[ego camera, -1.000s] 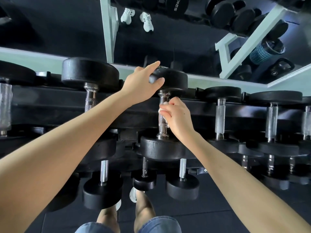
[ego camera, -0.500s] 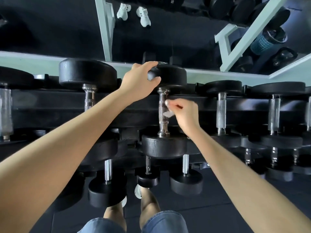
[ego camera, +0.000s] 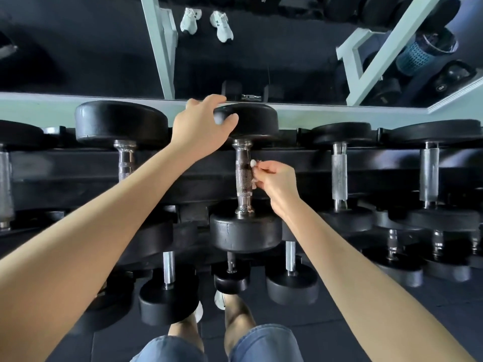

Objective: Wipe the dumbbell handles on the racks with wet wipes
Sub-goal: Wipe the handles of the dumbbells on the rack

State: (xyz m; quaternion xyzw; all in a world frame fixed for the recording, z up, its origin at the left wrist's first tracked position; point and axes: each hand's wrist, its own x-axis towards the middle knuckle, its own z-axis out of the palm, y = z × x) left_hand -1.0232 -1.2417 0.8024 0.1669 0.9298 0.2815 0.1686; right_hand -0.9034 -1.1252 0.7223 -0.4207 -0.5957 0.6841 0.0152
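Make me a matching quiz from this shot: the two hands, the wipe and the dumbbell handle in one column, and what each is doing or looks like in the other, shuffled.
Column A
1 left hand
2 right hand
3 wet wipe
4 dumbbell handle

Column B
a knurled metal, smooth and shiny at both ends
b pinches the wipe
c white, at the handle's right side
d grips the far dumbbell head

Pairs: 1-d, 2-b, 3-c, 4-a

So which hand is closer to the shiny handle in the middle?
Right. The right hand holds the wipe against the handle's side; the left hand grips the round weight above it.
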